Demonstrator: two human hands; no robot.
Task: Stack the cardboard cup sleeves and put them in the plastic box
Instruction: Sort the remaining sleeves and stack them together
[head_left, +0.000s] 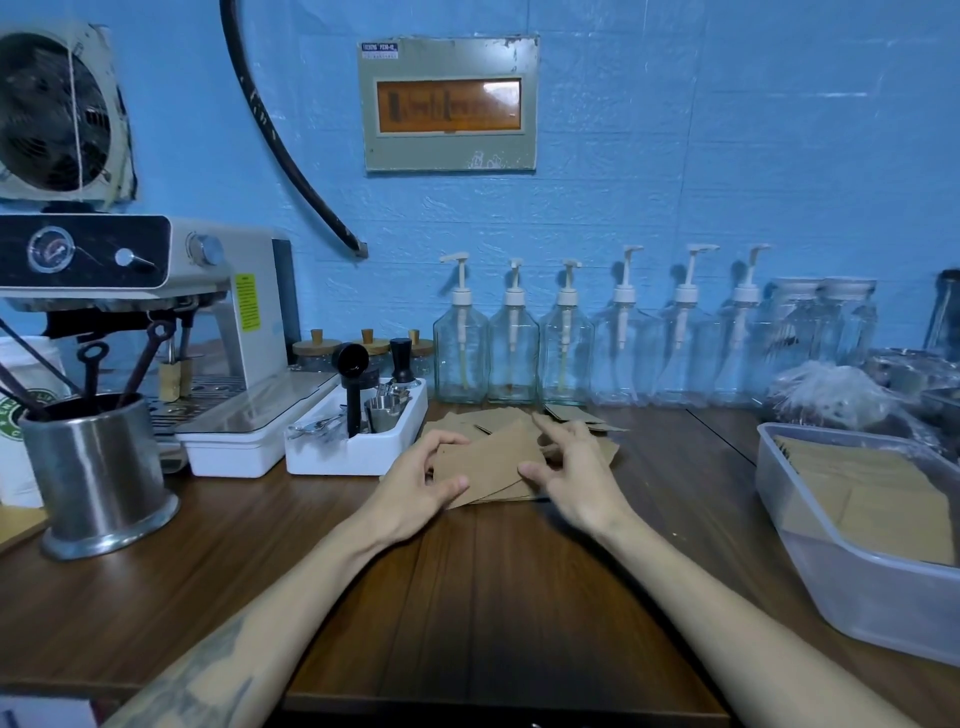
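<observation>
A small stack of flat brown cardboard cup sleeves (488, 465) lies on the wooden table (493, 597) in the middle. My left hand (415, 493) grips the stack's left end between thumb and fingers. My right hand (576, 478) holds its right end, thumb at the near edge and index finger stretched over the top. Several loose sleeves (576, 418) lie spread behind the stack. The clear plastic box (852, 582) stands at the right with more sleeves (872, 499) laid inside.
A white tool tray (358, 441) sits just left of the sleeves, beside an espresso machine (171, 322) and a steel cup (98, 467). Several glass pump bottles (514, 348) line the blue wall. A plastic bag (831, 395) lies behind the box.
</observation>
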